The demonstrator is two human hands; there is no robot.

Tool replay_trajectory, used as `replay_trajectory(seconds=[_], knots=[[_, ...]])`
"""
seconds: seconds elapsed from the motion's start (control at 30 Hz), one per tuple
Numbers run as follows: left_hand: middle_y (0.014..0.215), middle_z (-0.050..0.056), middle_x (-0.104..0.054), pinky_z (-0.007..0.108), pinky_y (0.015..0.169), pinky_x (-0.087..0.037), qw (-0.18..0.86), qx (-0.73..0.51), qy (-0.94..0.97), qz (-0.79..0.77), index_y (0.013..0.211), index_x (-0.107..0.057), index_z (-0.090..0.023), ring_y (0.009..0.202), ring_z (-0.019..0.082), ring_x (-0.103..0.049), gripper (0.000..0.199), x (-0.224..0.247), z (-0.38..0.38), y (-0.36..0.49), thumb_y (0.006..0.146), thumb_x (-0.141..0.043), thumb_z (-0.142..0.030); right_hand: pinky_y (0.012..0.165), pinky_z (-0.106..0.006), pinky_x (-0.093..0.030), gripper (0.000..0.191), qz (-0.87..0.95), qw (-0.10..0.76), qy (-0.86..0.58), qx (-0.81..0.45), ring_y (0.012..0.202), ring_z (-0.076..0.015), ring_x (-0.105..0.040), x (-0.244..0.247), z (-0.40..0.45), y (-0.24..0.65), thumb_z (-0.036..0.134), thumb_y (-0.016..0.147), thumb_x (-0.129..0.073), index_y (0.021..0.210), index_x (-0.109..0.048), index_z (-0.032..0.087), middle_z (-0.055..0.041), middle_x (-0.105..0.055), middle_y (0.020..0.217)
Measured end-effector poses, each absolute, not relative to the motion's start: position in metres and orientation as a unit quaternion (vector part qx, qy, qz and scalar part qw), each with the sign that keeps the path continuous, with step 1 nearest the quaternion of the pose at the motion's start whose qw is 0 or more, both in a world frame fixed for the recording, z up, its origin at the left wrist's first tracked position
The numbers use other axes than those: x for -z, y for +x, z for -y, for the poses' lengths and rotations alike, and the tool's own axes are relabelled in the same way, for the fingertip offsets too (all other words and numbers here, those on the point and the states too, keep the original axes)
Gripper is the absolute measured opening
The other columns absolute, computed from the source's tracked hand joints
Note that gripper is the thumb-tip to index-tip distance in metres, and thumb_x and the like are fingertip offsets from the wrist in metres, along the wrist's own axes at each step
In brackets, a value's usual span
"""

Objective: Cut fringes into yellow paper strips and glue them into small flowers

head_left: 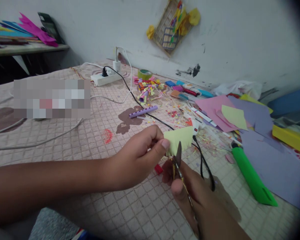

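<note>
My left hand [146, 155] pinches the left end of a small pale-yellow paper strip [182, 136] between thumb and fingers. Short slits run along the strip's lower edge and give it a fringe. In my right hand [187, 186] is a pair of scissors [179, 155], fingers closed round the handles. The blades point up at the lower edge of the paper; one blade shows in front of it. Part of the scissors' handle is hidden by the hand. A small red object [158, 169] lies on the cloth below my left hand.
A purple paper tube [143, 111] lies beyond my hands, near a heap of coloured paper pieces [150, 88]. To the right are a green cutter [253, 176] and purple sheets [275, 166]. Cables run from a white power strip [106, 78] across the checked cloth [102, 206].
</note>
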State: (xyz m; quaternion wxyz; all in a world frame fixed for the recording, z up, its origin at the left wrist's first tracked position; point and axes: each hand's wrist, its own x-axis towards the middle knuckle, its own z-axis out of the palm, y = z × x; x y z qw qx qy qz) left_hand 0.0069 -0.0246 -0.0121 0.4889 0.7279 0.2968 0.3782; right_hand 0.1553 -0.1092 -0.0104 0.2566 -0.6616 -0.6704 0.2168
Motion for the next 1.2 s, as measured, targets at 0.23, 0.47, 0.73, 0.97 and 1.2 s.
replay_trajectory(seconds=[0.23,0.47,0.73,0.97,1.2], knots=[[0.067,-0.002,-0.041,0.024,0.054,-0.035,0.506,-0.371,0.719,-0.299,0.071,-0.039,-0.019,0.06,0.01,-0.037,0.02,0.013,0.026,0.006,0.089,-0.039,-0.029,0.046,-0.024,-0.04,0.043,0.681,0.267,-0.641,-0.234,0.052,-0.0155,-0.059,0.008,0.107,0.154,0.062,0.083,-0.036,0.076,-0.056,0.025,0.0023,-0.063,0.061],[0.065,-0.003,-0.041,0.023,0.052,-0.034,0.507,-0.37,0.72,-0.294,0.07,-0.038,-0.019,0.059,0.009,-0.037,0.021,0.012,0.028,0.006,0.089,-0.039,-0.029,0.047,-0.026,-0.041,0.042,0.68,0.257,-0.653,-0.213,0.055,-0.0175,-0.058,0.008,0.107,0.155,0.062,0.083,-0.036,0.079,-0.06,0.028,0.0012,-0.065,0.065],[0.064,-0.003,-0.039,0.022,0.052,-0.034,0.502,-0.376,0.721,-0.296,0.07,-0.038,-0.019,0.058,0.009,-0.035,0.022,0.012,0.027,0.007,0.089,-0.04,-0.029,0.057,-0.029,-0.045,0.041,0.677,0.216,-0.657,-0.252,0.065,-0.0186,-0.059,0.018,0.11,0.162,0.059,0.086,-0.035,0.09,-0.057,0.025,-0.0012,-0.062,0.073],[0.065,-0.003,-0.04,0.021,0.052,-0.035,0.52,-0.366,0.714,-0.295,0.07,-0.039,-0.018,0.059,0.008,-0.036,0.021,0.01,0.028,0.007,0.089,-0.039,-0.029,0.048,-0.026,-0.042,0.035,0.682,0.201,-0.682,-0.171,0.055,-0.0175,-0.057,0.016,0.11,0.16,0.052,0.085,-0.038,0.092,-0.06,0.026,-0.0012,-0.063,0.069],[0.063,-0.003,-0.042,0.022,0.051,-0.037,0.549,-0.348,0.695,-0.306,0.07,-0.038,-0.019,0.057,0.009,-0.038,0.023,0.011,0.029,0.007,0.088,-0.038,-0.034,0.043,-0.025,-0.04,0.027,0.691,0.205,-0.684,-0.112,0.049,-0.0168,-0.054,0.019,0.109,0.159,0.049,0.083,-0.042,0.084,-0.06,0.029,0.0014,-0.056,0.059]])
